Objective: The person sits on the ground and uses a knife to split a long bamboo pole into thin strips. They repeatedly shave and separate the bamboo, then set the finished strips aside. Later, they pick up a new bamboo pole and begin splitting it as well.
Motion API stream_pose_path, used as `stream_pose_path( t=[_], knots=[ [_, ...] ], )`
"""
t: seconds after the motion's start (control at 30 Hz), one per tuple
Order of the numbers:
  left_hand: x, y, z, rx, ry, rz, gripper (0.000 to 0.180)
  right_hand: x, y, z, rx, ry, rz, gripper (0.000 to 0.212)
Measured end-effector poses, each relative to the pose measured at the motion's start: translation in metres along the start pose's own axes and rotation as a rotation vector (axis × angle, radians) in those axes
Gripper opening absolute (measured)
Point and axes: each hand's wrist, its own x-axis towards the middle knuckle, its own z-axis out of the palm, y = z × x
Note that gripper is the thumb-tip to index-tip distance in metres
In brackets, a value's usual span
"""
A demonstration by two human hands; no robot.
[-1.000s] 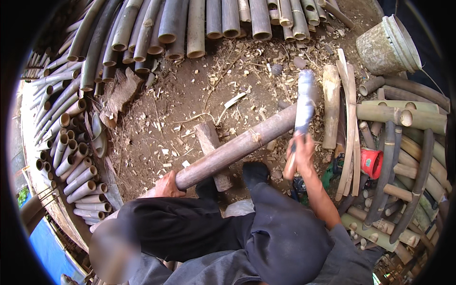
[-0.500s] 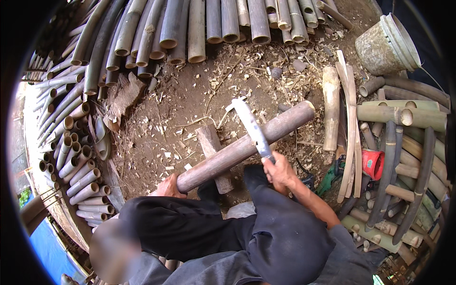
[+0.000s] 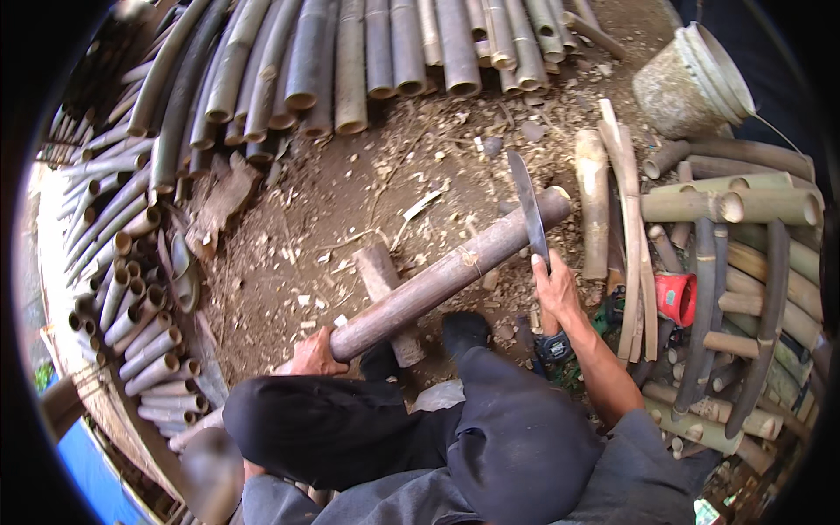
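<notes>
My left hand [image 3: 317, 352] is closed round the lower left end of a thick brown bamboo pole [image 3: 411, 296]. The pole slants up to the right across a short rough log [image 3: 379, 273] on the ground. A pale freshly cut patch shows on its upper side, right of the middle. My right hand [image 3: 560, 293] grips a machete [image 3: 528, 199] by its wooden handle, blade pointing up. In this view the blade crosses the pole near its far right end; I cannot tell whether it touches.
Long bamboo poles [image 3: 350, 79] lie side by side at the back, and shorter tubes [image 3: 153, 350] are stacked at left. At right stand a dirty white bucket [image 3: 669, 92], a red container [image 3: 674, 297], split strips [image 3: 632, 227] and more bamboo [image 3: 770, 207]. Pale chips litter the dirt.
My right hand has moved the machete to the right and up, from the pole's middle toward its far end. A pale cut patch now shows where the blade was. The left hand still holds the pole.
</notes>
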Motion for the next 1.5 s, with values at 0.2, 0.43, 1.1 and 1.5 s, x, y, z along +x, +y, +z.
stream_pose_path(
  t=[0.2,0.43,1.1,1.5],
  knots=[
    [0.032,0.056,0.003,-0.089,0.201,0.367,0.083,0.017,0.016,0.005,-0.429,0.482,-0.165,0.031],
    [-0.001,0.032,0.012,0.076,0.223,0.214,0.085,-0.021,0.025,0.054,-0.724,0.112,-0.524,0.058],
    [-0.009,0.019,0.016,0.043,0.24,0.256,0.086,-0.007,-0.039,0.011,-0.7,0.191,-0.211,0.054],
    [-0.012,0.019,0.002,0.029,0.143,0.227,0.087,-0.024,0.0,0.006,-0.779,0.029,-0.566,0.059]
  ],
)
